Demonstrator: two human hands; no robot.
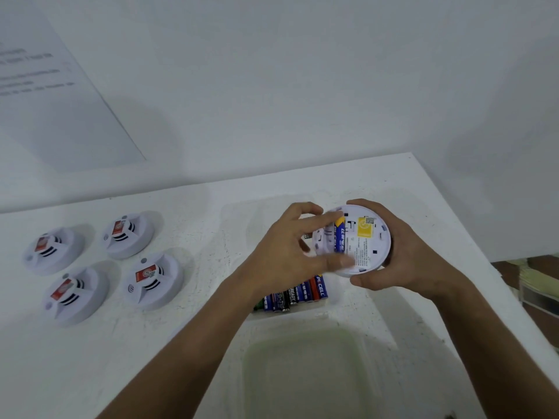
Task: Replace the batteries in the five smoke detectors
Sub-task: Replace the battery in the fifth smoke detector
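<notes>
The right hand (402, 255) grips a white smoke detector (360, 237) above the counter (211, 213), its back side turned up; the left hand (290, 255) reaches from the left, its fingers (325, 220) curled over a blue and yellow battery (340, 234) in the compartment; spare batteries (298, 293) lie just below the hands; four other detectors (102, 264) stand well apart at the left.
</notes>
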